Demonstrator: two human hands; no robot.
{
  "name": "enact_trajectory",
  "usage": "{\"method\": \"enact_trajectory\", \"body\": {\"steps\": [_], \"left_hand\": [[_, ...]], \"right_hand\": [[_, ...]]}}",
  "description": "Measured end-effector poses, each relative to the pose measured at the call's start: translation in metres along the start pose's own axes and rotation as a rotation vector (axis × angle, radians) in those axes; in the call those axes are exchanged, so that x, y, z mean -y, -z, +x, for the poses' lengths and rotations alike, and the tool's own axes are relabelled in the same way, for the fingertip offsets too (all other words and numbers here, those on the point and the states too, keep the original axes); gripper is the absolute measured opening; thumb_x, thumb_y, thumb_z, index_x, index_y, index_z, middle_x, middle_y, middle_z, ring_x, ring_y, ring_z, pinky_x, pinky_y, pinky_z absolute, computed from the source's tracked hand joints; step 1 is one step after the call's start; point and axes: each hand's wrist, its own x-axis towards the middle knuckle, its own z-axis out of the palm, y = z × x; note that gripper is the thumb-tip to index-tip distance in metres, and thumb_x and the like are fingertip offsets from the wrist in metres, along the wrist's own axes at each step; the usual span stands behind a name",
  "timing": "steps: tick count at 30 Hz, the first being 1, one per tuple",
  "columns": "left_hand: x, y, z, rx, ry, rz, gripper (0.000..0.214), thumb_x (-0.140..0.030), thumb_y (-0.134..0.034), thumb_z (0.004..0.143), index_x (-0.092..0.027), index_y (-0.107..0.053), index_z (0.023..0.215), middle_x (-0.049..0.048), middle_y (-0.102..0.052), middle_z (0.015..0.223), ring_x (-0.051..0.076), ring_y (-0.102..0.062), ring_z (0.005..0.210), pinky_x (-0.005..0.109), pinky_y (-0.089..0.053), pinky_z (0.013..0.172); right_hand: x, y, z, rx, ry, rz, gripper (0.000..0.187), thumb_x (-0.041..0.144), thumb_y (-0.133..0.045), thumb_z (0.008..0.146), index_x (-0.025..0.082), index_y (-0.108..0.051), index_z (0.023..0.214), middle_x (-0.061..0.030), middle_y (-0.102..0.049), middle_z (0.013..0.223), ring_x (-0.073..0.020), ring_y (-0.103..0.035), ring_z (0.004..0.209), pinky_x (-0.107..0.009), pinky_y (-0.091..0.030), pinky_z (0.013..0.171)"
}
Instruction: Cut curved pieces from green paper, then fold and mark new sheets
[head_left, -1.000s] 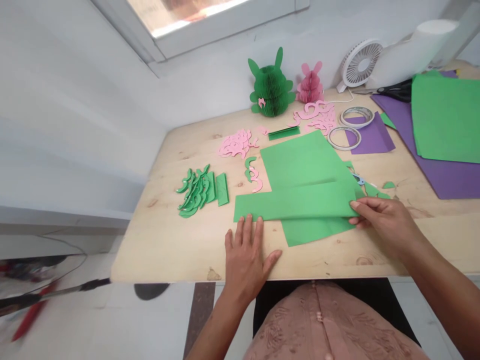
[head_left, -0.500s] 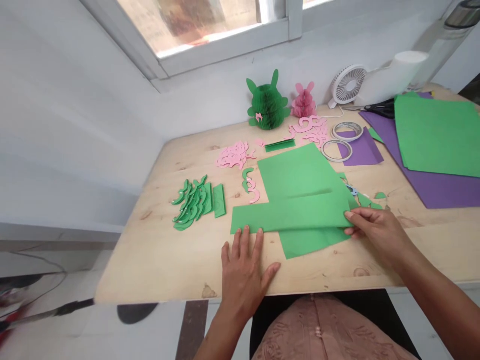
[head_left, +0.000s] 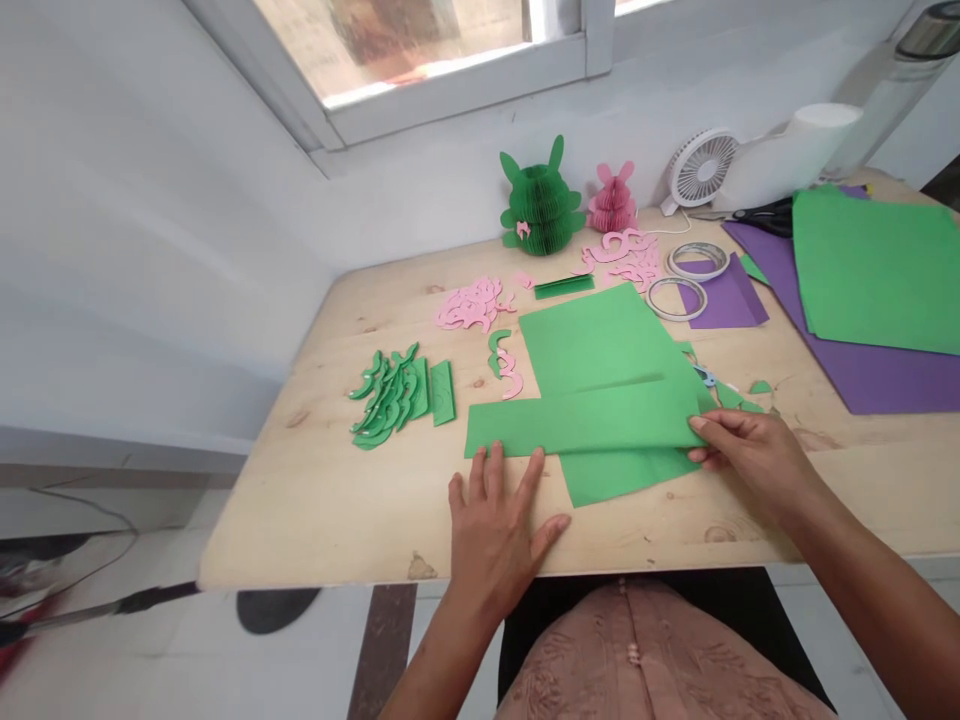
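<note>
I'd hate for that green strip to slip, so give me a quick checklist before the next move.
1. Right hand pinching the right end of the green strip: ok.
2. Left hand touching the strip's near edge, towards its left end: ok.
3. Strip clear of the large green sheet: not ok, it lies across it.
4. Tape rolls off the strip: ok, they lie beyond it.
5. Black scissors away from both hands: ok, at the back right.
6. Strip's layers lined up: cannot tell.
</note>
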Motion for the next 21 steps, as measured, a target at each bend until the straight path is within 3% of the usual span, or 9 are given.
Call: {"method": "enact_trajectory", "body": {"steps": [8, 15, 21], "left_hand": [[-0.007, 0.005, 0.002, 0.023, 0.03, -0.005, 0.061, -0.061, -0.046, 0.084, -0.041, -0.034, 0.14, 0.0153, -0.038, 0.144, 0.04, -0.034, 0.131, 0.059, -0.032, 0.097], [-0.005, -0.002, 0.0, -0.003, 0.045, 0.023, 0.068, -0.058, -0.043, 0.086, -0.022, -0.034, 0.143, 0.0198, -0.04, 0.142, 0.038, -0.035, 0.131, 0.058, -0.032, 0.099], [-0.007, -0.007, -0.001, -0.025, 0.036, 0.031, 0.069, -0.059, -0.041, 0.087, -0.019, -0.036, 0.142, 0.021, -0.039, 0.143, 0.039, -0.034, 0.132, 0.061, -0.031, 0.099]], "right_hand": [[-0.004, -0.001, 0.002, -0.015, 0.003, 0.037, 0.026, 0.044, -0.073, 0.064, 0.02, -0.068, 0.07, 0.0001, -0.065, 0.057, -0.0183, -0.065, 0.056, -0.027, -0.051, 0.053], [-0.004, -0.002, 0.003, -0.013, 0.006, 0.069, 0.023, 0.041, -0.074, 0.062, 0.02, -0.066, 0.068, 0.0009, -0.065, 0.06, -0.0188, -0.066, 0.057, -0.026, -0.051, 0.049], [-0.005, -0.001, 0.003, -0.011, 0.021, 0.059, 0.023, 0.043, -0.073, 0.063, 0.021, -0.066, 0.065, 0.0003, -0.065, 0.058, -0.0203, -0.066, 0.057, -0.028, -0.051, 0.049]]}}
